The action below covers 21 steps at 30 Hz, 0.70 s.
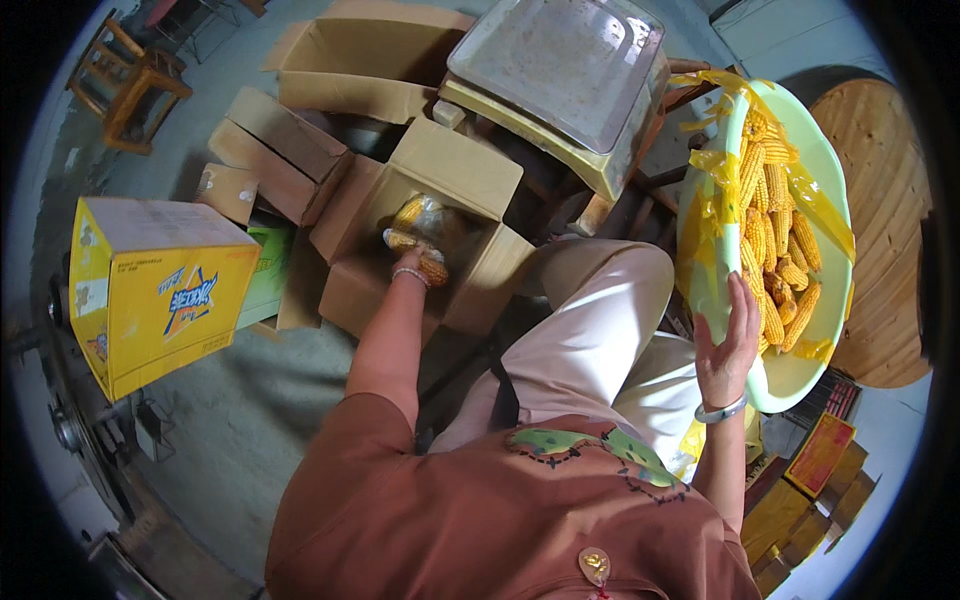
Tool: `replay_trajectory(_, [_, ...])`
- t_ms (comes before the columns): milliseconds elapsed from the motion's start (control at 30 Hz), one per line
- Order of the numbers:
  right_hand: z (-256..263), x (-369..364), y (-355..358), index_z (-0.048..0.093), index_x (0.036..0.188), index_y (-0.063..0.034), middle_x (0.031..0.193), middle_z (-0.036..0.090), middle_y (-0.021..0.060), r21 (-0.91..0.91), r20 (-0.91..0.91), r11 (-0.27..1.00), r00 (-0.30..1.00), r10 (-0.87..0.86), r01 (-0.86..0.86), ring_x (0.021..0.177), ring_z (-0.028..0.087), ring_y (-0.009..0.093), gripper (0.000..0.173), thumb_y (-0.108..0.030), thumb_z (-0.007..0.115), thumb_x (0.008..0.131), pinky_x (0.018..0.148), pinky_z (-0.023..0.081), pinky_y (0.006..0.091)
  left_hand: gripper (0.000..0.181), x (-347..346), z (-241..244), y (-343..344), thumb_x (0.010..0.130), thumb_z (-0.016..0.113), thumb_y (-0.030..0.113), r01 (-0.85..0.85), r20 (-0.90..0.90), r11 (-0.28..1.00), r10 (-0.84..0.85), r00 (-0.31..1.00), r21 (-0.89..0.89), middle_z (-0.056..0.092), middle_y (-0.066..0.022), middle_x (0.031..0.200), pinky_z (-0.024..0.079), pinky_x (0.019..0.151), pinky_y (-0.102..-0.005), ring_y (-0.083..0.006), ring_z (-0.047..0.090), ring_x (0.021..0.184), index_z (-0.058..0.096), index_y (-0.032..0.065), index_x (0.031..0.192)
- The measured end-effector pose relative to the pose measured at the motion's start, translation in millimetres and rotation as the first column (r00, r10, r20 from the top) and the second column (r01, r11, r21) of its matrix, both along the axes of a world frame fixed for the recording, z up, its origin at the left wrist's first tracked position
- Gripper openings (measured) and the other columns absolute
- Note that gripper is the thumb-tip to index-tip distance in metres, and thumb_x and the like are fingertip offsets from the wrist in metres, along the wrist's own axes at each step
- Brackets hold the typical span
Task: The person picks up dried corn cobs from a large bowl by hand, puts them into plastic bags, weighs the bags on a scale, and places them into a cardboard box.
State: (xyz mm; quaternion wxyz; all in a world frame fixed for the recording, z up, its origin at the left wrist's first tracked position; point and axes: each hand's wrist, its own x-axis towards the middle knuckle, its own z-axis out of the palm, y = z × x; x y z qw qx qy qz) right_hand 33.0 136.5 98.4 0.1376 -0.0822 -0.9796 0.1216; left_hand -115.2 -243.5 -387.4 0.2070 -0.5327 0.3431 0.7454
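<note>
My left hand [412, 262] reaches into an open cardboard box [456, 157] and grips dried corn [431, 271] near its bottom; whether that is one cob or two cannot be told. Beyond the fingers lies another yellow cob [409, 213] beside clear plastic. To the right, a pale green plastic basin [814, 124] stands tilted, with many yellow corn cobs [776, 180] inside. Its rim is patched with yellow tape [817, 199]. My right hand [724, 352] rests against the near-left rim of the basin, fingers extended, holding nothing.
A platform scale [555, 67] with a metal tray stands beyond the box. More cardboard boxes [360, 90] lie behind and left. A yellow printed carton [180, 300] is at the left, near a wooden chair [139, 90]. A round wooden top [874, 240] stands beyond the basin.
</note>
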Motion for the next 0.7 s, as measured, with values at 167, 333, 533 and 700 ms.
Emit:
replay_trajectory(167, [-7, -3, 1, 0.05, 0.127, -0.0012, 0.128, 0.052, 0.018, 0.117, 0.076, 0.993, 0.997, 0.011, -0.02, 0.122, 0.046, 0.038, 0.057, 0.002, 0.066, 0.072, 0.103, 0.036, 0.0445, 0.044, 12, -75, 7, 0.09, 0.059, 0.034, 0.078, 0.123, 0.995, -0.071, 0.99, -0.056, 0.059, -0.0218, 0.115, 0.046, 0.088, -0.0596, -0.0417, 0.058, 0.102, 0.054, 0.0019, 0.12])
replay_trajectory(333, [-18, 3, 9, 0.053, 0.125, -0.0037, 0.13, 0.051, 0.0172, 0.156, 0.086, 0.987, 0.996, 0.022, -0.035, 0.123, 0.044, 0.039, 0.054, 0.004, 0.065, 0.073, 0.103, 0.035, 0.0471, 0.07, 3, -138, 6, 0.087, 0.053, 0.054, 0.052, 0.498, 0.982, -0.137, 0.856, 0.181, 0.049, -0.0309, 0.125, 0.041, 0.094, -0.0613, -0.0525, 0.05, 0.107, 0.045, -0.0007, 0.129])
replay_trajectory(533, [-22, 0, 18, 0.056, 0.12, -0.0045, 0.132, 0.05, 0.017, 0.169, 0.111, 0.985, 0.993, 0.024, -0.042, 0.125, 0.042, 0.04, 0.049, 0.003, 0.065, 0.072, 0.105, 0.032, 0.0496, 0.062, 27, -190, -15, 0.09, 0.048, 0.051, 0.102, 0.28, 0.955, -0.182, 0.942, 0.278, 0.047, -0.0298, 0.128, 0.04, 0.094, -0.0607, -0.0494, 0.048, 0.111, 0.047, 0.0035, 0.13])
replay_trajectory(700, [-21, 2, 17, 0.057, 0.119, -0.0055, 0.131, 0.051, 0.0167, 0.184, 0.138, 0.982, 0.99, 0.009, -0.035, 0.125, 0.042, 0.04, 0.048, 0.0, 0.065, 0.071, 0.105, 0.031, 0.051, 0.058, 24, -181, -1, 0.091, 0.048, 0.047, 0.172, 0.2, 0.965, -0.212, 0.957, 0.197, 0.049, -0.0276, 0.128, 0.041, 0.094, -0.0569, -0.0457, 0.049, 0.111, 0.049, 0.003, 0.128])
